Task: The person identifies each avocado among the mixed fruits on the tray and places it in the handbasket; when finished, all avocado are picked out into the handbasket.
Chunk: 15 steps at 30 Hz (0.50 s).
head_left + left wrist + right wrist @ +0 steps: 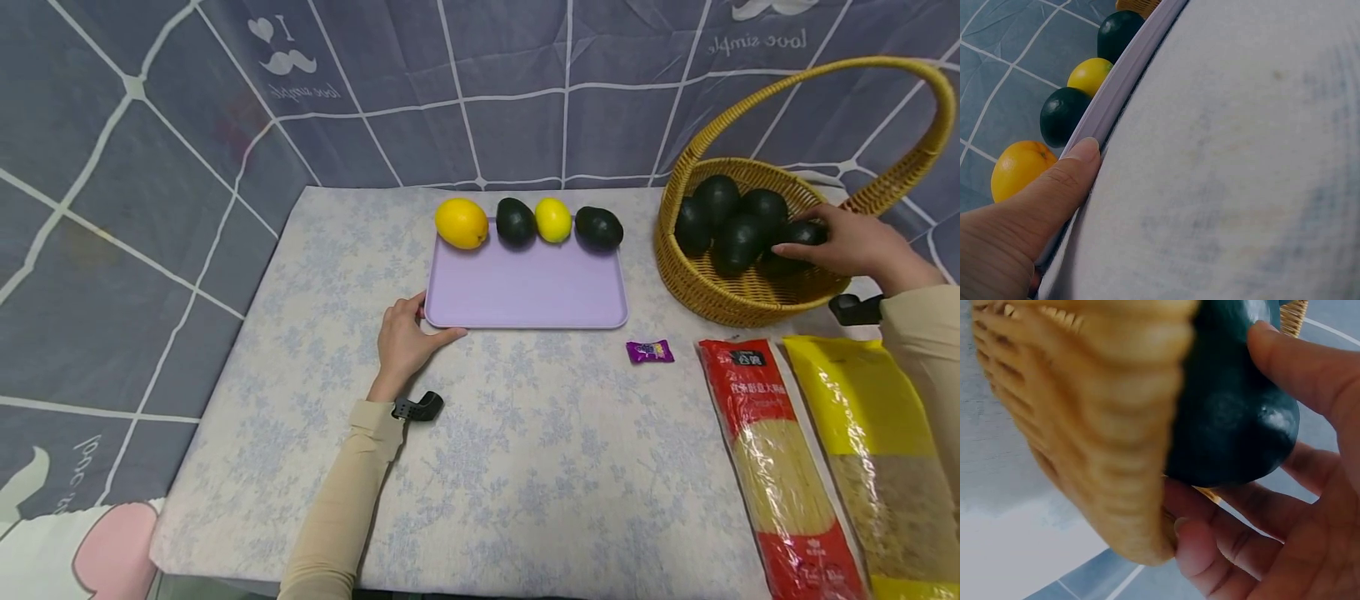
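Note:
My left hand (405,337) holds the front left corner of a light purple tray (525,292), its thumb (1066,172) along the front edge and the other fingers at the left side. Along the tray's back edge sit an orange (461,223), a dark green avocado (515,222), a yellow lemon (553,220) and a second avocado (599,229). Inside a wicker basket (738,304), my right hand (855,242) grips an avocado (1235,419), thumb on top and fingers round its side. Several more avocados (738,244) lie beside it.
The basket's tall arched handle (813,67) rises over it at the back right. A small purple-wrapped candy (650,352) lies right of the tray. Under the right forearm lie a red noodle pack (780,467) and a yellow bag (877,450). Grey tiled-pattern cloth (510,100) hangs behind the table.

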### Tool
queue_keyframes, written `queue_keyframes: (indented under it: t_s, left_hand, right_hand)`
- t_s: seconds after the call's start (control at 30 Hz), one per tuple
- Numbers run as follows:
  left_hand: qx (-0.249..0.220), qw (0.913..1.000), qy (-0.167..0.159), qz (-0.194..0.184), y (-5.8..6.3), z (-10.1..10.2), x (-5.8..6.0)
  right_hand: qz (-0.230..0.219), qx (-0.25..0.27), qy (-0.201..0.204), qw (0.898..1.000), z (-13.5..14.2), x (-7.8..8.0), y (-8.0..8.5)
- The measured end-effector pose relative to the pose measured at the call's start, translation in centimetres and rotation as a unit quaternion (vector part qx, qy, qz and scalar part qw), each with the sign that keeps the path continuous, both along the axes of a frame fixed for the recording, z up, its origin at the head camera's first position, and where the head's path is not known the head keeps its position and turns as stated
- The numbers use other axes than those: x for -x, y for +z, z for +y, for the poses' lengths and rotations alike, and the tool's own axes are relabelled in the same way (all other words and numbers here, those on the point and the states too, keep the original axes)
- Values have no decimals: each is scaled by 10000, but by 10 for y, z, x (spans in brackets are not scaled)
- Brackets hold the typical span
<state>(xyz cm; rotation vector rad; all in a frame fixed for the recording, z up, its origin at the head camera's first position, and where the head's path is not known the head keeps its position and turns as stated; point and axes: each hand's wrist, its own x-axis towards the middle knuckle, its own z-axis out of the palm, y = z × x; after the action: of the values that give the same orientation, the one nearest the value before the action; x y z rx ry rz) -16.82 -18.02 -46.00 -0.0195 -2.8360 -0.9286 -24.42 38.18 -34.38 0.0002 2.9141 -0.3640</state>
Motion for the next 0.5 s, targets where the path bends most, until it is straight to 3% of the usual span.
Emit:
queue_keyframes:
  t_s: [0.2, 0.5]
  left_hand:
    - [15, 10000, -20, 20, 1, 1, 0]
    - [29, 10000, -30, -14, 1, 1, -1]
  right_hand:
    - [111, 88, 10, 9999, -1, 2, 0]
    - [495, 459, -308, 9972, -4, 0, -4]
